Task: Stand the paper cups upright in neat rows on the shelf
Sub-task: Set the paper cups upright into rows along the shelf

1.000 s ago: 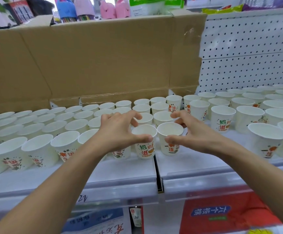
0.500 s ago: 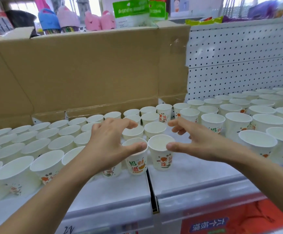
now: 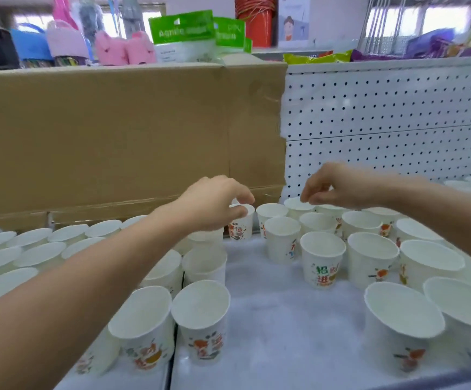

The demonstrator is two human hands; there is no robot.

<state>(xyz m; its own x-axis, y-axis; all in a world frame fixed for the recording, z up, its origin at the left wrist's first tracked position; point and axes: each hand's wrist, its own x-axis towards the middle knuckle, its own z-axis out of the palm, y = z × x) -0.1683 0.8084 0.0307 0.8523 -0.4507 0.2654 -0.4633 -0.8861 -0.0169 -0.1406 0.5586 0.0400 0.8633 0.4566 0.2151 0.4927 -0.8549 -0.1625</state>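
Left hand [image 3: 214, 204]: centre of frame, fingers curled on the rim of a back-row cup [image 3: 240, 225].
Right hand [image 3: 338, 185]: right of centre, fingertips pinched at another cup [image 3: 296, 205] rim; grip unclear.
Paper cups [image 3: 323, 260]: upright across the white shelf [image 3: 279, 319].
Behind: cardboard box [image 3: 116, 136], upper left.

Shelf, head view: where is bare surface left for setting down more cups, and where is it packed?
Bare shelf runs down the middle, between the two front cups on its left and the printed cup and big front cup on its right. The left cups are packed rim to rim; the back row under both hands is tight.
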